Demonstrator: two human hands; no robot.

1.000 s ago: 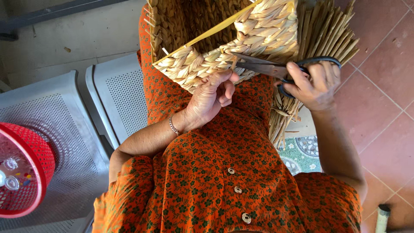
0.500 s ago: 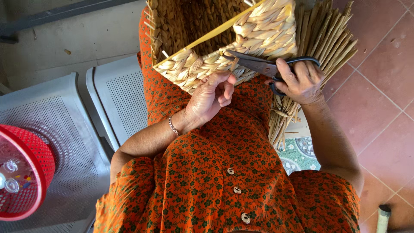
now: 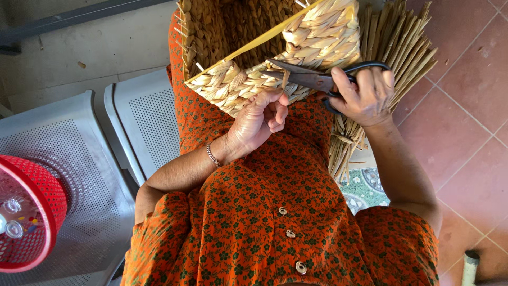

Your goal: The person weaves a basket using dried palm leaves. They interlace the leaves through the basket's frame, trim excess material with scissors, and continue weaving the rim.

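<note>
A pale straw-yellow woven basket of braided grass [image 3: 317, 37] shows a darker brown braided weave on its far inner side, crossed by a thin yellow strip. The dark grey steel scissors with black loop handles [image 3: 323, 79] lie against it. To the right, the tan bundle of dry reed stalks [image 3: 397, 47] stands over a reddish-brown tiled floor [image 3: 465, 122]. The near orange dress with a small dark green floral print [image 3: 264, 222] carries pale round buttons. On the left, light grey perforated metal seats [image 3: 148, 116] hold a red mesh plastic basket [image 3: 37, 185].
</note>
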